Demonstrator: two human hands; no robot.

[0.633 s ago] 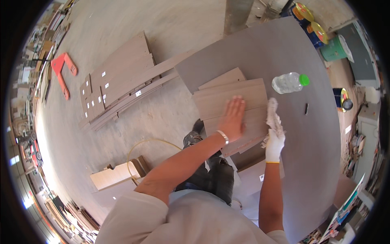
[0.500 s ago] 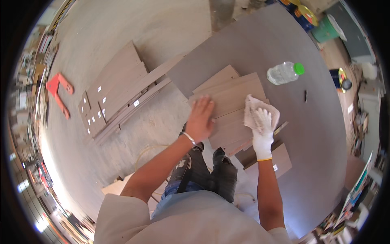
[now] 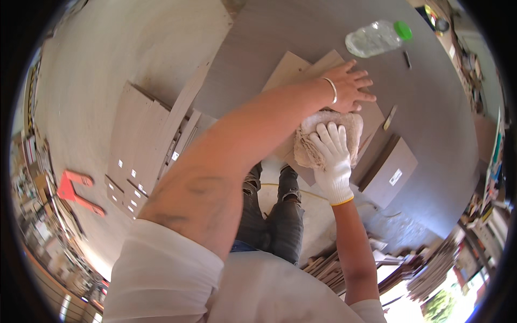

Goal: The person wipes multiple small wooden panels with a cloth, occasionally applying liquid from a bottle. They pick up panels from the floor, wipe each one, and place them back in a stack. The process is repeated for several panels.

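Observation:
My left hand (image 3: 353, 89), bare and with a bracelet at the wrist, lies flat with fingers spread on the top of several stacked brown boards (image 3: 291, 69). Just nearer to me, my gloved right hand (image 3: 333, 153) presses a folded beige cloth (image 3: 354, 128) onto the same boards. The cloth stays under the palm and fingers of the white glove. My left forearm crosses over part of the stack and hides its left side. The stack rests on a large grey-brown panel (image 3: 436, 113).
A clear bottle with a green cap (image 3: 371, 40) lies beyond the stack, near a dark pen-like stick (image 3: 407, 60). A slim yellowish tool (image 3: 390, 117) and a labelled board (image 3: 396, 172) lie to the right. More labelled boards (image 3: 134, 124) and a red pallet-truck fork (image 3: 78, 192) are at the left.
My left hand has moved right across the boards, past the cloth. My right hand has drawn the cloth nearer and slightly left on the stack. The view has turned.

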